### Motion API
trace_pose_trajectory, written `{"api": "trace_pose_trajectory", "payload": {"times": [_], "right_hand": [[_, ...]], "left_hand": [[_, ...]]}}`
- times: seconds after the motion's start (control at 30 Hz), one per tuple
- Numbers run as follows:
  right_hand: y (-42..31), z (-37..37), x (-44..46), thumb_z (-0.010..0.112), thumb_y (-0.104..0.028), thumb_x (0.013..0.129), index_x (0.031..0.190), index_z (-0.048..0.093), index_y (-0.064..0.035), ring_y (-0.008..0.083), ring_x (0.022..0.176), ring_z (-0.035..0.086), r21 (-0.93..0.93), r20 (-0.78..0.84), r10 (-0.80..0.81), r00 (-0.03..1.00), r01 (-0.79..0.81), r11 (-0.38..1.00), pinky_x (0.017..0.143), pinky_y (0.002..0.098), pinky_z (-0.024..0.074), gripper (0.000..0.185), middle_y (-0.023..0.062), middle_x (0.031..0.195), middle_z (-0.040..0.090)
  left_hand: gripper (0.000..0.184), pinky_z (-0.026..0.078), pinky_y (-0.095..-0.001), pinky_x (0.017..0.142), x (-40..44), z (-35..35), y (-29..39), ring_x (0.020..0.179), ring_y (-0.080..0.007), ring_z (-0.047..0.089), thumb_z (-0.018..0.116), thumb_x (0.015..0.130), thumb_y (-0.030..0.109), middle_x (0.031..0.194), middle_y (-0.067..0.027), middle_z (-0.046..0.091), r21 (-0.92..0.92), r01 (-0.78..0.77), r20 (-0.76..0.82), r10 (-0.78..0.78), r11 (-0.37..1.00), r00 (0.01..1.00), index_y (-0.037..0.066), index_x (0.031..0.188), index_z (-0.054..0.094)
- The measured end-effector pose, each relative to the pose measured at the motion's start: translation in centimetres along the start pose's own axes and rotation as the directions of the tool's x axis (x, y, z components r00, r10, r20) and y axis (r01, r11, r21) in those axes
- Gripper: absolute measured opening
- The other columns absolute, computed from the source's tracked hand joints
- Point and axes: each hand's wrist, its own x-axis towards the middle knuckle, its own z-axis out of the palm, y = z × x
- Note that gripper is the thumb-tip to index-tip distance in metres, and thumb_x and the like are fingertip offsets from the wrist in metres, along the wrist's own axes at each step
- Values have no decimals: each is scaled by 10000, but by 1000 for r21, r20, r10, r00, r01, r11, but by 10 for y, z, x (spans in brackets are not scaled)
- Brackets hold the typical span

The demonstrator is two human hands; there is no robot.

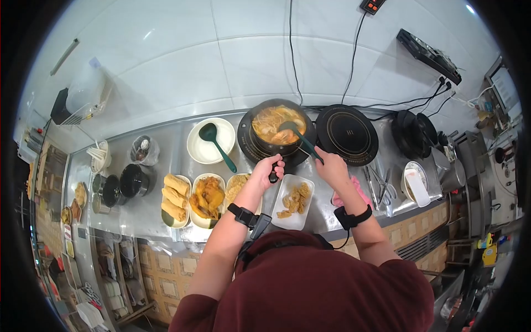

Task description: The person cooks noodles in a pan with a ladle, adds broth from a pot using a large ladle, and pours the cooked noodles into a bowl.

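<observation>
My left hand point(269, 171) is wrapped round the black handle of a pot point(281, 149) on the left round cooker. Noodles and orange pieces in broth point(276, 123) fill the pot. In my right hand point(331, 166) is the handle of a dark green ladle point(301, 138), whose head dips into the broth. Just below the pot, between my forearms, sits a white tray point(286, 221) with fried brown pieces point(297, 199). To the left of the pot, a white bowl point(194, 145) holds a second green spoon point(211, 134).
Plates of rolls point(175, 200) and fried food point(208, 199) stand left of my left forearm. Another black cooker point(347, 135) is right of the pot. A pink cloth point(357, 195), metal utensils point(381, 185) and a bowl point(408, 180) lie further right. Dark pots point(133, 181) stand on the left.
</observation>
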Motion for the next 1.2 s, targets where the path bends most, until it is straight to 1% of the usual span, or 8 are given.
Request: {"api": "trace_pose_trajectory", "payload": {"times": [0.23, 0.33, 0.43, 0.63, 0.73, 0.87, 1.1, 1.2], "right_hand": [[6, 12, 31, 566, -204, 746, 1106, 568, -148, 344, 704, 590, 121, -66, -48, 997, 56, 991, 648, 430, 474, 365, 170, 755, 607], [-12, 8, 22, 569, -208, 746, 1101, 573, -162, 328, 701, 594, 88, -122, -104, 987, 115, 989, 638, 413, 481, 358, 154, 759, 605], [-17, 23, 22, 572, -213, 746, 1101, 571, -173, 315, 694, 595, 13, 9, -89, 996, 89, 996, 626, 398, 485, 357, 139, 755, 597], [-23, 27, 19, 575, -203, 745, 1117, 565, -203, 319, 691, 586, -83, 17, -48, 999, 49, 995, 623, 410, 473, 373, 149, 731, 581], [0, 42, 30, 576, -208, 752, 1115, 566, -204, 306, 675, 580, 21, -118, -89, 989, 92, 996, 598, 406, 464, 363, 136, 715, 572], [3, 23, 23, 582, -226, 757, 1127, 553, -238, 301, 680, 582, 87, -187, -7, 982, 24, 996, 605, 405, 468, 371, 107, 714, 558], [12, 23, 14, 572, -220, 757, 1148, 535, -209, 310, 707, 590, -66, -49, -5, 999, 2, 998, 614, 410, 480, 393, 139, 748, 578], [3, 20, 15, 574, -220, 758, 1127, 561, -209, 321, 715, 587, -48, -5, 37, 999, -38, 998, 640, 418, 470, 369, 154, 748, 595]], "left_hand": [[106, 323, -202, 367, -1, 1, 0, 449, -67, 379, 454, 886, 177, 625, 13, 435, 15, 5, 10, -5, 1000, 1000, 104, 820, 414], [108, 325, -203, 368, 0, 0, -1, 446, -71, 377, 454, 887, 183, 624, 13, 435, 21, -11, -9, 11, 1000, 1000, 102, 824, 419], [111, 325, -205, 368, 0, 1, -1, 443, -72, 373, 452, 888, 185, 625, 13, 436, 11, -8, -6, 8, 1000, 1000, 101, 822, 424], [114, 321, -202, 369, -3, 4, 2, 448, -67, 372, 440, 894, 188, 621, 17, 426, 13, -13, -2, 13, 1000, 1000, 103, 821, 419], [113, 321, -202, 373, -2, 3, -6, 450, -67, 373, 443, 892, 185, 623, 15, 430, 8, 9, -8, -9, 1000, 1000, 100, 821, 421], [108, 320, -205, 374, -2, 1, -1, 455, -66, 377, 451, 888, 175, 634, 10, 439, 6, -10, -4, 10, 1000, 1000, 99, 817, 422], [97, 320, -200, 374, -1, 1, -1, 457, -68, 377, 448, 887, 168, 636, 9, 435, -1, 3, 4, -3, 1000, 1000, 101, 825, 412], [98, 321, -198, 374, 1, 0, 0, 455, -70, 377, 447, 887, 168, 630, 10, 433, 15, 0, 22, 0, 1000, 1000, 102, 825, 409]]}}
